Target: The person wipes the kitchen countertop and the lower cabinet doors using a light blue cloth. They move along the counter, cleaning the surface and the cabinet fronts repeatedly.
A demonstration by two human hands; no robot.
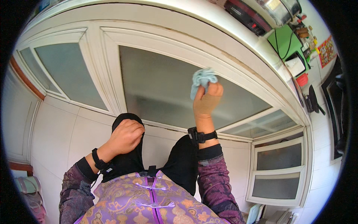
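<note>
My right hand [208,98] grips a crumpled light-blue cloth [202,79] and holds it against or just before the large frosted glass panel [159,84] of a white-framed cabinet, near the panel's upper edge. Fingers and thumb are bunched around the cloth. My left hand [128,135] rests on my black-trousered knee with its fingers curled; I cannot see anything in it. Both wrists wear black straps. The white frame [112,70] parts the large panel from a smaller frosted panel [68,72] on the left.
Above the cabinet runs a white countertop [251,46] with a dark red and black appliance [246,16], a green board [285,42] and a red item [302,79]. Lower glazed doors [277,187] stand at the right. A white door [16,112] is at the far left, over pale floor tiles [56,126].
</note>
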